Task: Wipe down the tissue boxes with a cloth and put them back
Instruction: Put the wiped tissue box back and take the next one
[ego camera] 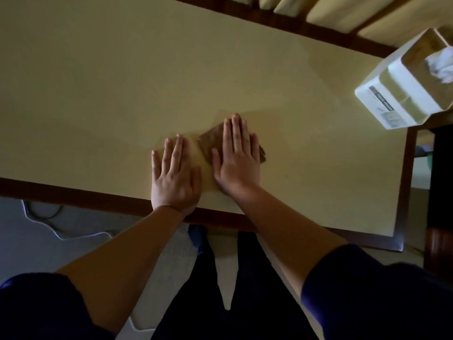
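Note:
A folded brown cloth (210, 143) lies flat on the cream table (98, 94) near its front edge. My right hand (236, 158) rests on top of the cloth with straight, spread fingers and covers most of it. Beside it to the left, my left hand (175, 175) lies flat on the bare tabletop, fingers straight, touching nothing else. A white tissue box (402, 87) with a wooden lid stands at the table's far right corner, a white tissue sticking out of its top. It is well away from both hands.
The table has a dark wooden rim (73, 193) along the front and right sides. Cream chair backs (343, 13) with dark frames stand behind the far edge. White cables (49, 224) lie on the grey floor at lower left. Dark furniture (441, 192) stands at the right.

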{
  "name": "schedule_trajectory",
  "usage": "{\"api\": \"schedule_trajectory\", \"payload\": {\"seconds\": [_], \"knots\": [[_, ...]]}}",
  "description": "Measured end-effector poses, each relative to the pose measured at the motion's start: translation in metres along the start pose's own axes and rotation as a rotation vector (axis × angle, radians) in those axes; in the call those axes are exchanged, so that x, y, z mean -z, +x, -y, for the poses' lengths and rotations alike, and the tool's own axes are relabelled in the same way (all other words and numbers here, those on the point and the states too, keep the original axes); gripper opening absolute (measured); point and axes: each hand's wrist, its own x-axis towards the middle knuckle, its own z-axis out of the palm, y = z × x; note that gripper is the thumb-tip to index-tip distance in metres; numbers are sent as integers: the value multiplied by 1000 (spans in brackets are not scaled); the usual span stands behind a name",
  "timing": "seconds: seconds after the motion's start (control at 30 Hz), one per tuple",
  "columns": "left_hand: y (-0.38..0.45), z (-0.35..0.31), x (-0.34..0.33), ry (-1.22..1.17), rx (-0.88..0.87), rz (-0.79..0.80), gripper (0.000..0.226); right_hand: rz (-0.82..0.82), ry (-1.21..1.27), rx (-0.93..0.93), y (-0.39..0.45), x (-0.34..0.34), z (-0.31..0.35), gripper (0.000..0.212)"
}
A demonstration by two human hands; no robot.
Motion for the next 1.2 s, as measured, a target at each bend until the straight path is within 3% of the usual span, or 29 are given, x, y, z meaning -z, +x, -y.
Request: {"api": "schedule_trajectory", "payload": {"seconds": [0.1,0.2,0.43,0.57,0.67,0.8,0.9,1.1,1.2], "knots": [[-1,0,0,35,-8,-5,66,-28,30,18,42,3,22,73],[-1,0,0,47,-18,-9,67,-43,31,15,48,8,3,73],[-1,0,-1,42,-15,-4,70,-161,23,-554,19,44,-177,75],[0,0,-3,37,-8,-16,69,-209,74,-728,12,45,-179,77],[0,1,-3,17,-13,-8,69,-231,47,-593,-4,33,-117,74],[0,-1,-2,20,-9,-6,69,0,43,-172,-54,10,-37,72],[-1,-1,-2,20,-14,4,69,76,6,-82,-77,8,-45,73],[-1,-1,-1,21,-17,7,69,-122,15,-673,-110,27,-181,73],[0,-1,-2,26,-14,12,69,-193,78,-923,-136,30,-202,75]]}}
